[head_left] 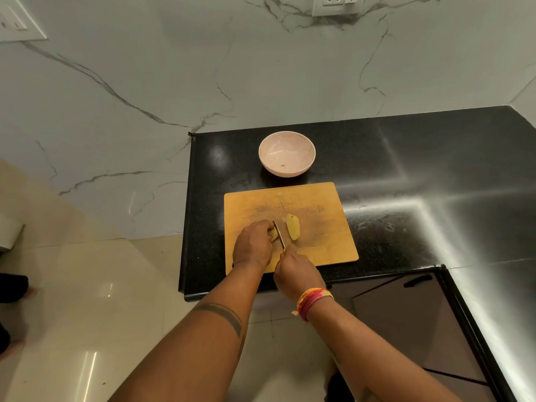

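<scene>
Clerk: Item one, what did the left grip have?

Checker: One potato piece, pale yellow, mostly hidden. Fingers were curled over it, pinning it to the cutting board, lower centre of the frame.

Clerk: Item two, the right grip?

Checker: One knife. That grip was clenched round the handle, of which only a yellow sliver showed. The blade stood edge down at the right side of the held piece, tip toward the top of the frame. Whether it had entered the piece, I could not tell.

Clerk: Loose stock on the board?

Checker: One potato half, lying just right of the blade, touched by neither grip.

Clerk: The board itself?

Checker: Wooden, scored with dark cut marks, flat on the black table, near its front edge.

Clerk: Anything else?

Checker: One pale bowl, above the board in the frame, near but apart, with a small scrap inside. One red and yellow wristband on the right wrist. One socket plate on the marble wall, top edge, right of centre.
</scene>
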`<state>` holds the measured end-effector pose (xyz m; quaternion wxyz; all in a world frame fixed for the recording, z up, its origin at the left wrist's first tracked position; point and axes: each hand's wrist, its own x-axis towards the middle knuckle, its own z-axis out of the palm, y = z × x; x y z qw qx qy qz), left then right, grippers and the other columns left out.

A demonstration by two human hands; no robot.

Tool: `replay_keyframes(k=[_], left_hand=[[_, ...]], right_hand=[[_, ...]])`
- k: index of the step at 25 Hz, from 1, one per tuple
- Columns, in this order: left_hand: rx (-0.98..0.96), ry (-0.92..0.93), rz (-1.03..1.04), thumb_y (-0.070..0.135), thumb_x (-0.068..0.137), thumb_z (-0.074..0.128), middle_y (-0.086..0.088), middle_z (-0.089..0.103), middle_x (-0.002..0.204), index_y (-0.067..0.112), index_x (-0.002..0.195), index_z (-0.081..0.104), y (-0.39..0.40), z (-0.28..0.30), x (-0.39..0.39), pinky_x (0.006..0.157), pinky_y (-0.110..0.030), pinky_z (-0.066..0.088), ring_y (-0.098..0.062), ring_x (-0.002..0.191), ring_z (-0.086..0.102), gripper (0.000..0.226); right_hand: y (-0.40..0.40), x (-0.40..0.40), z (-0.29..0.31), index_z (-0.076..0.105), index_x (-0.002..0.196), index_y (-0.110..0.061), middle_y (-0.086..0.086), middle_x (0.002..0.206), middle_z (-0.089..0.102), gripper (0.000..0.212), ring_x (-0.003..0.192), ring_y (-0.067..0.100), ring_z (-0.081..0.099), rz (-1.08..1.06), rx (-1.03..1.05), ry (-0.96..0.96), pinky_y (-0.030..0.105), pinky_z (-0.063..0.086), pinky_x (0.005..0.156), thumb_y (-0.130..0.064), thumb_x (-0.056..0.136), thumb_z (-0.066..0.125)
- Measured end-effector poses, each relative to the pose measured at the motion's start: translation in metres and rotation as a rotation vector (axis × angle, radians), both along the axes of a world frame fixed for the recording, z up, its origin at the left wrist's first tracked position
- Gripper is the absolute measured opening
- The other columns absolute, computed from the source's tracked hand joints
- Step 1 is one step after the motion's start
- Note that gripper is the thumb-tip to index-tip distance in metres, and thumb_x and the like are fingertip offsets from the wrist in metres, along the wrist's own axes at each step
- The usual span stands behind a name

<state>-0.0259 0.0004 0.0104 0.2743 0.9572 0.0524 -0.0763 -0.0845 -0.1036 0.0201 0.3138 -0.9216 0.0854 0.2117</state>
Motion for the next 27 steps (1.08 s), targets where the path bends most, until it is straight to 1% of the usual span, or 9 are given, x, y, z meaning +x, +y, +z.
replay_keyframes(k=[2,4,8,11,13,15,17,24,27], left_hand=[[-0.006,0.006,-0.005,0.018,0.101,0.054,0.003,0.067,0.108,0.025,0.119,0.068,0.001,0.000,0.000,0.086,-0.031,0.052,-0.015,0.096,0.061,0.024],[0.000,0.008,-0.010,0.019,0.101,0.052,0.003,0.067,0.105,0.026,0.115,0.068,0.001,-0.001,0.000,0.085,-0.031,0.051,-0.014,0.093,0.060,0.022],[-0.016,0.023,0.000,0.020,0.100,0.054,0.006,0.067,0.100,0.029,0.107,0.071,0.001,-0.003,0.002,0.085,-0.033,0.054,-0.014,0.091,0.062,0.020],[-0.015,0.005,0.006,0.018,0.099,0.056,0.005,0.067,0.100,0.027,0.107,0.071,0.001,-0.002,0.002,0.084,-0.034,0.055,-0.014,0.091,0.061,0.019],[-0.017,0.004,0.019,0.016,0.098,0.059,0.004,0.068,0.101,0.027,0.109,0.071,0.001,-0.003,0.002,0.084,-0.034,0.055,-0.014,0.092,0.062,0.020],[-0.015,0.009,0.019,0.017,0.097,0.062,0.005,0.068,0.102,0.028,0.111,0.070,0.001,-0.004,0.002,0.084,-0.034,0.055,-0.015,0.094,0.063,0.019],[-0.011,0.008,0.012,0.019,0.098,0.063,0.005,0.068,0.103,0.028,0.112,0.070,0.002,-0.004,0.003,0.084,-0.035,0.054,-0.016,0.097,0.063,0.019],[0.006,-0.022,-0.015,0.022,0.101,0.055,0.003,0.068,0.110,0.027,0.120,0.064,0.004,-0.007,-0.002,0.086,-0.034,0.053,-0.015,0.099,0.061,0.021],[-0.012,-0.017,0.016,0.021,0.102,0.054,0.005,0.066,0.108,0.028,0.120,0.063,0.004,-0.008,-0.004,0.086,-0.033,0.052,-0.014,0.097,0.061,0.022]], right_hand=[[0.001,0.008,0.008,0.047,0.111,-0.013,0.013,0.090,0.063,0.015,0.081,0.035,0.062,0.006,0.037,-0.002,0.039,0.046,0.068,-0.015,0.100,0.037],[0.002,0.016,0.020,0.045,0.103,-0.014,0.011,0.089,0.060,0.008,0.088,0.039,0.064,0.067,0.035,-0.004,0.041,0.048,0.071,-0.012,0.102,0.037],[0.002,0.030,0.031,0.056,0.111,-0.004,0.026,0.118,0.062,0.020,0.101,0.042,0.064,0.217,-0.043,-0.004,0.045,0.053,0.082,-0.004,0.103,0.037],[0.000,0.024,0.021,0.054,0.120,-0.005,0.022,0.130,0.056,0.026,0.097,0.040,0.064,0.246,-0.069,-0.011,0.045,0.054,0.081,-0.002,0.102,0.037],[-0.003,0.009,0.006,0.050,0.127,-0.006,0.016,0.116,0.061,0.030,0.081,0.032,0.061,0.153,-0.036,0.026,0.040,0.052,0.072,-0.003,0.099,0.040],[-0.007,-0.008,-0.009,0.047,0.113,-0.010,0.012,0.094,0.066,0.015,0.072,0.027,0.059,0.070,-0.072,0.083,0.040,0.053,0.068,-0.012,0.100,0.039],[-0.011,-0.024,-0.019,0.043,0.104,-0.014,0.007,0.083,0.063,0.008,0.071,0.026,0.061,0.048,-0.100,0.112,0.039,0.052,0.066,-0.018,0.103,0.037],[-0.019,-0.029,-0.013,0.045,0.099,-0.016,0.003,0.077,0.059,0.017,0.065,0.023,0.057,0.001,-0.052,-0.008,0.035,0.038,0.055,-0.025,0.106,0.032],[-0.008,-0.009,-0.008,0.048,0.104,-0.013,0.010,0.082,0.063,0.016,0.069,0.026,0.061,0.025,-0.036,-0.016,0.038,0.048,0.058,-0.021,0.103,0.034]])
